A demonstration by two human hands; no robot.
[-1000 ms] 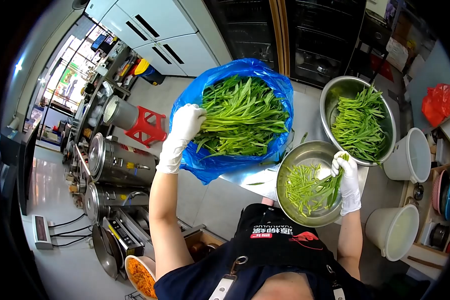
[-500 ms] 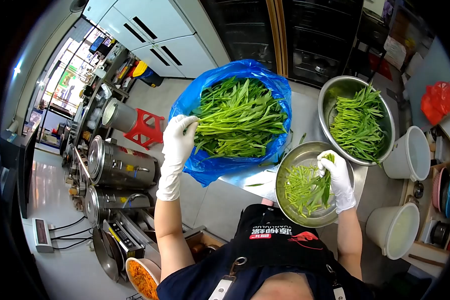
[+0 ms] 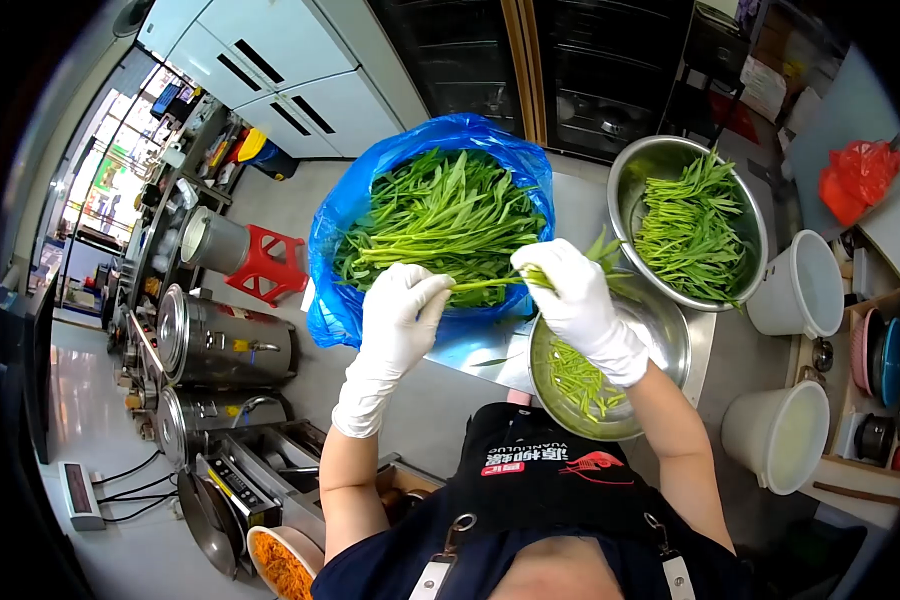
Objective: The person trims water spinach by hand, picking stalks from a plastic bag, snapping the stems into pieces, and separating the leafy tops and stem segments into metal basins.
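Both my hands wear white gloves and meet over the near edge of a blue plastic bag (image 3: 332, 225) heaped with water spinach (image 3: 450, 205). Thumb and fingers of my left hand (image 3: 402, 310) pinch one end of a water spinach stem (image 3: 482, 287). My right hand (image 3: 572, 302) is closed around the other end, with leaves poking out past its fingers. Below my right hand, a steel bowl (image 3: 674, 335) holds short pieces of stem (image 3: 578, 383); my wrist and forearm hide part of it.
A larger steel bowl (image 3: 622, 185) of leafy water spinach (image 3: 692, 235) stands at the table's right. White buckets (image 3: 776, 432) are on the right side. Lidded steel pots (image 3: 232, 342), a red stool (image 3: 270, 265) and a bowl of orange shreds (image 3: 282, 565) lie to the left.
My right hand has risen out of the steel bowl and moved left, bringing greens to the bag's edge. My left hand has come down and right, and both now grip one stem.
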